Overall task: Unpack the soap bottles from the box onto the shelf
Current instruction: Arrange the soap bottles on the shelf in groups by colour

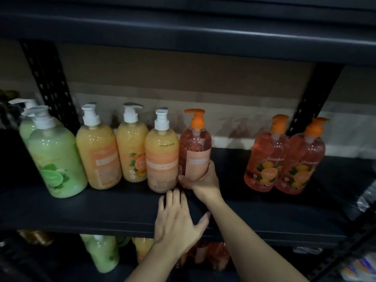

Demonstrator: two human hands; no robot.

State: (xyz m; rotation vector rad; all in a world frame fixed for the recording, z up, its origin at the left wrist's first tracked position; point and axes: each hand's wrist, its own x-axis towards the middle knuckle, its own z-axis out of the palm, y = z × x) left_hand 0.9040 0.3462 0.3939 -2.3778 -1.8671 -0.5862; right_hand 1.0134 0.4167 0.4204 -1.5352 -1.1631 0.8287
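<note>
Eight pump bottles stand on the dark shelf (101,208), all upright, long axes vertical. "Guardian" reads on the front labels of the two orange-red bottles at right (264,157) and (301,161), above a picture of citrus fruit; no other print is legible. Smaller text on the back labels is blurred.

Left end: two green bottles, front one (55,159) with a lime picture, second one (26,127) behind it, white pumps. Next, three yellow-orange bottles with white pumps: first (97,155) and third (162,157) show back labels, the middle one (132,151) shows an orange-fruit picture.

Held bottle (194,147): clear orange-red soap, orange pump, spout pointing left, pale back label toward the camera. It stands just right of the third yellow bottle, close against it, its base at or just above the shelf surface; contact cannot be told. A gap separates it from the two Guardian bottles.

Right hand (201,180): arm reaching up and left from lower right, fingers wrapped around the lower part of the held bottle, thumb across its front near the base.

Left hand (177,220): palm down over the shelf's front edge, fingers spread and straight, pointing toward the bottles, gripping nothing.

More green and orange bottles (103,253) sit dimly on the level below.
</note>
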